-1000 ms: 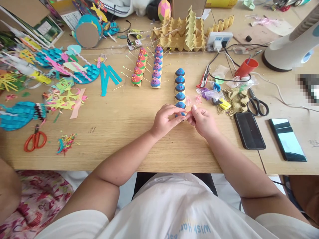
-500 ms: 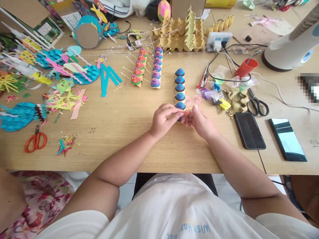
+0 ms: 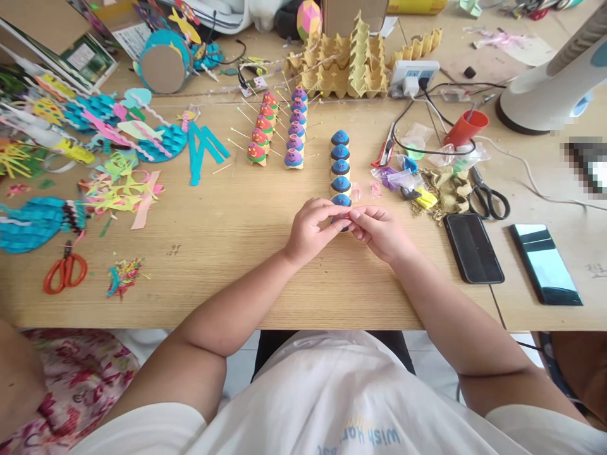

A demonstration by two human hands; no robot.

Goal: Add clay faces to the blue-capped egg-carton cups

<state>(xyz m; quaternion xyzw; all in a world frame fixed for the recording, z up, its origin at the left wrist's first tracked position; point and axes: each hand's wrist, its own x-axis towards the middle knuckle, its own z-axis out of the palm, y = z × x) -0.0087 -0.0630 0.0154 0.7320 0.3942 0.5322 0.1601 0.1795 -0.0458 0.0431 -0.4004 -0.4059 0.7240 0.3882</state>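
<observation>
My left hand (image 3: 310,229) pinches one side of a small reddish-pink strip, low over the near end of a row of blue domes with dark rims (image 3: 341,167). On the other side of the strip, my right hand (image 3: 374,230) has its thumb and finger closed on it. The fingertips of both hands almost meet and cover most of the strip and part of the nearest dome. Two finished-looking rows, one red and green (image 3: 262,136), one purple and blue (image 3: 294,140), stand further left with sticks poking out.
Orange scissors (image 3: 66,270) and paper scraps lie at left. Egg cartons (image 3: 327,69) and a power strip (image 3: 415,71) are at the back. At right are a red cutter (image 3: 386,151), a red cup (image 3: 467,128), black scissors (image 3: 490,196) and two phones (image 3: 474,248). People sit at both sides.
My right thumb has come down onto the strip, and the right fingers have closed nearer to my left fingertips. My left hand has barely moved.
</observation>
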